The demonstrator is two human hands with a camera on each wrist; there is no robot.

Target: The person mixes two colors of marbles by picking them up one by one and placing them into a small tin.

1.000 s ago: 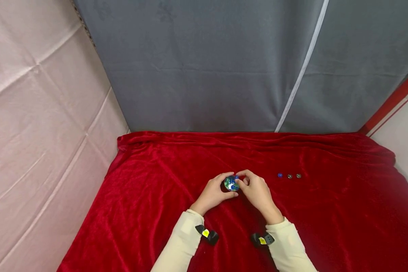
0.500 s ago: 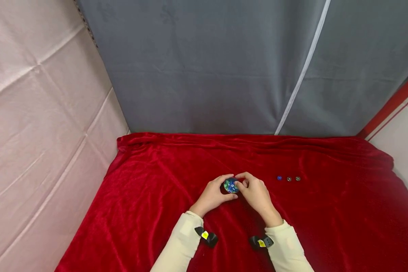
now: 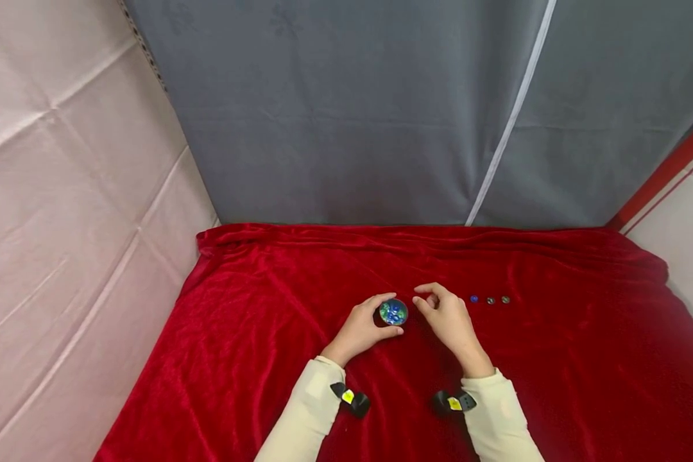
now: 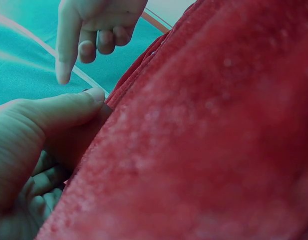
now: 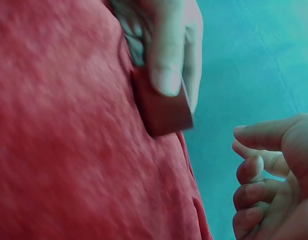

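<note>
My left hand (image 3: 360,328) holds a small round cup (image 5: 166,114) on the red cloth, thumb on the near side and fingers on the far side. In the right wrist view the cup's wall looks dark reddish and tapered. Shiny blue and green pieces (image 3: 394,313) that look like glass marbles fill it in the head view. My right hand (image 3: 452,322) hovers just right of the cup, apart from it. Its thumb and index finger are spread with nothing between them, and the other fingers are loosely curled.
Three small marbles lie in a row right of my right hand: a blue marble (image 3: 474,299), a clear dark-streaked marble (image 3: 491,300) and a similar marble (image 3: 505,299). Red velvet cloth (image 3: 254,359) covers the table. A grey curtain (image 3: 335,128) hangs behind it, a pale wall covering (image 3: 81,224) left.
My right hand was at the cup with a blue marble at its fingertips. It has let go and moved right, away from the cup. My left hand keeps its hold.
</note>
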